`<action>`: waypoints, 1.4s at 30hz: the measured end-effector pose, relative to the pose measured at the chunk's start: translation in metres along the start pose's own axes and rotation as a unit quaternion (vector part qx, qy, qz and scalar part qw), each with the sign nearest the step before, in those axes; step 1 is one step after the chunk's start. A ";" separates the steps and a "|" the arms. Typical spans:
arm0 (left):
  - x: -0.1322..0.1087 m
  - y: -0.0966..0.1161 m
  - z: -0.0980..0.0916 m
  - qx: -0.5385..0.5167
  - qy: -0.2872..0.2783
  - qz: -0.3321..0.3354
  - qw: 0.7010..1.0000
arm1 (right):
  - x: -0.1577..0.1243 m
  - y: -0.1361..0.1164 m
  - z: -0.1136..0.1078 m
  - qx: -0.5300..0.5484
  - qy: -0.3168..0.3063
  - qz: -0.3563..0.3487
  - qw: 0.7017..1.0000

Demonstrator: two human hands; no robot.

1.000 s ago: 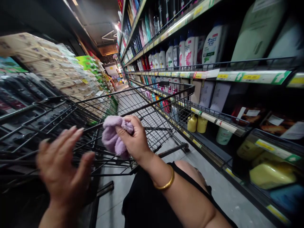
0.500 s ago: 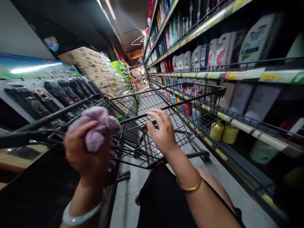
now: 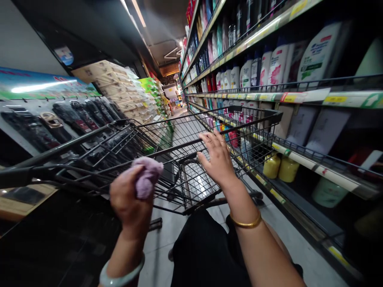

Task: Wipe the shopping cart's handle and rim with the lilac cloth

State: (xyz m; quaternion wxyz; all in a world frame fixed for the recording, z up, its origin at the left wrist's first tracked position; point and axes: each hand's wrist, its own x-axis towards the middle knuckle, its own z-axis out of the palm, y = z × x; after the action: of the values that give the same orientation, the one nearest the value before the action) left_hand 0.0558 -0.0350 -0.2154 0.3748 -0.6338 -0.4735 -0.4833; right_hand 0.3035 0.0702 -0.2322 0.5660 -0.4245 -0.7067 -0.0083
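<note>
My left hand (image 3: 130, 197), a pale bangle on its wrist, is closed round a crumpled purple cloth (image 3: 146, 177) that bulges out past the fingers. It is in front of the near side of a black wire shopping cart (image 3: 167, 151). My right hand (image 3: 217, 159), with a gold bangle on the wrist, is over the cart's near rim with its fingers apart and nothing in them. Whether its fingertips touch the wire cannot be made out.
Shelves of shampoo bottles (image 3: 318, 54) line the right side, with yellow jars (image 3: 271, 165) lower down. Packaged belts (image 3: 52, 123) hang at left, before stacked boxes (image 3: 110, 81). Tiled floor (image 3: 158, 255) shows below the cart, and the aisle runs away ahead.
My left hand has moved right with the purple cloth, closer to my right hand. My right hand has shifted a little to the right, fingers still apart. The cart has barely moved in view.
</note>
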 end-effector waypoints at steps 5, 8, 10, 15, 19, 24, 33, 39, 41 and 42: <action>0.009 -0.002 0.005 -0.002 0.042 -0.033 0.999 | 0.001 0.000 -0.001 -0.003 0.011 0.005 1.000; -0.018 0.015 0.027 -0.081 -0.094 -0.016 0.992 | 0.000 -0.001 0.001 0.000 0.013 0.004 1.000; -0.034 0.024 0.035 -0.117 -0.170 -0.015 0.978 | 0.000 -0.001 0.000 -0.001 0.008 0.002 1.000; -0.014 0.016 0.018 -0.068 0.012 -0.057 0.996 | 0.000 0.001 -0.002 -0.006 -0.002 0.003 1.000; 0.003 0.008 0.016 -0.013 0.068 -0.025 0.997 | 0.000 0.001 -0.001 -0.008 -0.007 0.015 1.000; -0.026 0.027 0.039 -0.055 -0.059 0.002 0.997 | 0.000 0.001 0.001 -0.005 -0.005 0.013 1.000; 0.020 0.041 0.023 -0.050 0.021 -0.010 0.998 | -0.001 -0.001 0.002 -0.028 0.006 0.009 1.000; -0.016 0.046 0.048 -0.078 -0.102 0.000 0.992 | 0.005 -0.004 0.001 -0.057 0.015 -0.032 0.998; -0.021 0.045 0.044 -0.088 -0.099 -0.013 0.991 | 0.010 -0.002 -0.001 -0.055 0.009 -0.039 0.998; -0.019 0.045 0.040 -0.087 -0.084 -0.015 0.993 | 0.012 -0.001 -0.001 -0.054 0.007 -0.043 0.998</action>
State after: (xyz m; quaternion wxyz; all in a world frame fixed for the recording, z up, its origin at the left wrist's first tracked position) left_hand 0.1075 -0.0147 -0.2450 0.2700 -0.6949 -0.4690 -0.4735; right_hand 0.3040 0.0759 -0.2216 0.5466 -0.4234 -0.7187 -0.0739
